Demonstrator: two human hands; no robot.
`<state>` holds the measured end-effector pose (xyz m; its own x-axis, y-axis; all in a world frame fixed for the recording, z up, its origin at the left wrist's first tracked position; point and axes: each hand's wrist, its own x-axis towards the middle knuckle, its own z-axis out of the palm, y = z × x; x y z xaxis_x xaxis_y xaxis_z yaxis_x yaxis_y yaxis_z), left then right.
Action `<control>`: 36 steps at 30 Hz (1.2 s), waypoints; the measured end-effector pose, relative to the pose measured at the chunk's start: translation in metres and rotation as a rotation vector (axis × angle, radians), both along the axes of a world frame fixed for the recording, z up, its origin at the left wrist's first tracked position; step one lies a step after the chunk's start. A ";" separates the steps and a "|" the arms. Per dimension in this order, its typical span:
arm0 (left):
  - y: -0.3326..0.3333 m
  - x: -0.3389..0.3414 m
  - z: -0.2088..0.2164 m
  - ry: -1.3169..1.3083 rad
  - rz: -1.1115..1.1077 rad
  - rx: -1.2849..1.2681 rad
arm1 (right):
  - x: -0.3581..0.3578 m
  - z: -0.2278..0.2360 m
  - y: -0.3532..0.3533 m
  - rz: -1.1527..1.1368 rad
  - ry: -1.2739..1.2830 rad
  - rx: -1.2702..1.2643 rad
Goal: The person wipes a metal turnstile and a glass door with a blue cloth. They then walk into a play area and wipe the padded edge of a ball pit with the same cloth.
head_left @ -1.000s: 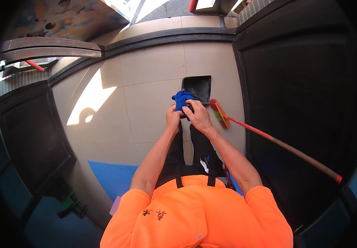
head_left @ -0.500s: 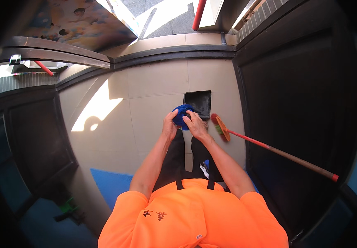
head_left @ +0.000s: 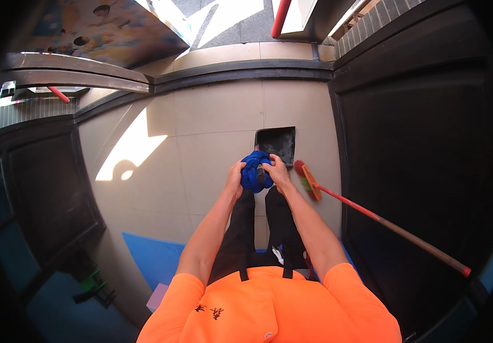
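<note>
Cloth [head_left: 248,177] bunched on person's side of dustpan [head_left: 282,144]: left hand [head_left: 234,176] pinched one edge; right hand [head_left: 280,171], nearer dustpan, pinched other. Dark strip [head_left: 261,174] ran lengthwise toward dustpan.

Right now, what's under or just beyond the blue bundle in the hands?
Beyond the blue bundle, held between the left hand and right hand, a black dustpan shows on the tiled floor. What lies directly beneath the bundle is covered.

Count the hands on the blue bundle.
2: the left hand at the left side of the bundle, the right hand at its right side. Some fingers are hidden, but no other hand shows.
</note>
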<state>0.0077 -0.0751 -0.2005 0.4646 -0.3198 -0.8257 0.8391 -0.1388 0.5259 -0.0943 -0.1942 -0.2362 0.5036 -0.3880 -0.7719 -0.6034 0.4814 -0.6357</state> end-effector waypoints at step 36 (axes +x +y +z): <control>0.007 -0.014 0.032 0.323 -0.101 -0.398 | 0.020 0.138 0.009 0.525 -0.042 -1.049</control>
<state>-0.0063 -0.0677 -0.1683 0.1569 -0.6679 -0.7275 0.9600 -0.0696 0.2710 -0.0748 -0.1849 -0.0986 0.8085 -0.5614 -0.1763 -0.5413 -0.5921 -0.5970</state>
